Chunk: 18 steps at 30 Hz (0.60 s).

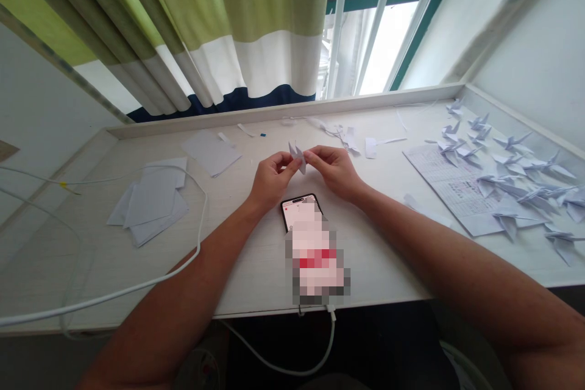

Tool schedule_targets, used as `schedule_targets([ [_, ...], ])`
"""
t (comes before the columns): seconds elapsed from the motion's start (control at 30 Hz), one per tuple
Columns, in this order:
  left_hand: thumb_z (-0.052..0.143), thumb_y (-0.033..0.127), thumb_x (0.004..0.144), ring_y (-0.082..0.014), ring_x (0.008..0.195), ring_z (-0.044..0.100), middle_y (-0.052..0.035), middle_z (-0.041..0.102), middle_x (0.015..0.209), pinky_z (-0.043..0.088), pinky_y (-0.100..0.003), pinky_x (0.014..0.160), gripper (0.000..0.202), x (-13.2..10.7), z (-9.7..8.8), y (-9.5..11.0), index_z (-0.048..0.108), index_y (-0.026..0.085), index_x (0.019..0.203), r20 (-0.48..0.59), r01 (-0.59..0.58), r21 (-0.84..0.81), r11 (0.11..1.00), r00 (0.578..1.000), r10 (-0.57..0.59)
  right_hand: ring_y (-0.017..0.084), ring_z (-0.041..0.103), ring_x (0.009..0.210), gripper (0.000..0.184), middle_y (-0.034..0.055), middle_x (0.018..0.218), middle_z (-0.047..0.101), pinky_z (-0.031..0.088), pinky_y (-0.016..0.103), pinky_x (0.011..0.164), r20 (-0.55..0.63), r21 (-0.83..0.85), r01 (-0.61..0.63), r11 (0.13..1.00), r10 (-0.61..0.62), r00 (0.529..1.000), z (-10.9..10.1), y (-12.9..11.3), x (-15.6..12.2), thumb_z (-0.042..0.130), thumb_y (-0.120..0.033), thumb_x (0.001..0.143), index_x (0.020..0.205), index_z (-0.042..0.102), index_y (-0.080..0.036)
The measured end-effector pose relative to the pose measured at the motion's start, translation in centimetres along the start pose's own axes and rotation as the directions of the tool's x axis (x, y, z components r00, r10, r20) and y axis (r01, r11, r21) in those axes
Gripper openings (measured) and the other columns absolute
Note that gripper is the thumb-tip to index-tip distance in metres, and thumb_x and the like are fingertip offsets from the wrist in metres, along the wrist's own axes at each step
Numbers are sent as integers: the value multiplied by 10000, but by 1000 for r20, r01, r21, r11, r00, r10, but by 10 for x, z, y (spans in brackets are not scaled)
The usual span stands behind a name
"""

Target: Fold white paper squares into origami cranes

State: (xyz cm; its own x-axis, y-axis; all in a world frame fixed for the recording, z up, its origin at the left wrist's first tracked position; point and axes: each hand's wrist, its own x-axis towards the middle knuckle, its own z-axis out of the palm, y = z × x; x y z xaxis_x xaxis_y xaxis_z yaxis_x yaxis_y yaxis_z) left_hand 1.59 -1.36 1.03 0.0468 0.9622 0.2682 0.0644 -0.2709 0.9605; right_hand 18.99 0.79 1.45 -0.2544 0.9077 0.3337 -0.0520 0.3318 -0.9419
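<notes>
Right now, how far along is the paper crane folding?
Done: many folded cranes lie on the right. In hand: the left hand and right hand pinch one partly folded piece between them. Left: a stack of flat sheets on the left, unfolded.

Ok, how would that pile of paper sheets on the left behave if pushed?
Probably light and floppy: the sheets are thin and lie flat. A push would likely fan them apart, since they already sit askew. They may slide easily on the smooth desk.

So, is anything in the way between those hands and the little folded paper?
Nothing visible. The left hand and right hand both pinch the folded paper directly, just beyond the phone on the desk.
</notes>
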Motion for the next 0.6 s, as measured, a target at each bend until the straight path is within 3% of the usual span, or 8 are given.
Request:
schedule_targets([
  [0.13, 802, 446, 813, -165, 759, 665, -31, 727, 774, 510, -305, 767, 290, -1, -2, 1, 709, 172, 835, 83, 6, -67, 998, 997, 0, 199, 710, 914, 274, 50, 956, 791, 559, 377, 899, -13, 32, -2, 1000, 2, 1000, -6, -1, 1, 780, -432, 858, 1012, 801, -206],
  [0.37, 783, 314, 795, -169, 753, 664, -27, 761, 812, 506, -296, 716, 165, -3, -5, 7, 781, 179, 890, 102, 22, -42, 999, 995, -18, 188, 716, 843, 248, 54, 894, 785, 605, 382, 859, 78, 121, -27, 992, 17, 997, -6, -6, 1, 822, -418, 818, 877, 790, -179],
  [0.6, 766, 479, 856, -152, 709, 636, -30, 724, 752, 495, -290, 695, 313, -3, -6, 2, 734, 174, 796, 129, 8, -6, 1000, 992, -7, 177, 710, 788, 339, 47, 879, 766, 627, 390, 820, 106, 113, -36, 993, 24, 994, -6, -7, 0, 836, -501, 797, 880, 755, -183],
])
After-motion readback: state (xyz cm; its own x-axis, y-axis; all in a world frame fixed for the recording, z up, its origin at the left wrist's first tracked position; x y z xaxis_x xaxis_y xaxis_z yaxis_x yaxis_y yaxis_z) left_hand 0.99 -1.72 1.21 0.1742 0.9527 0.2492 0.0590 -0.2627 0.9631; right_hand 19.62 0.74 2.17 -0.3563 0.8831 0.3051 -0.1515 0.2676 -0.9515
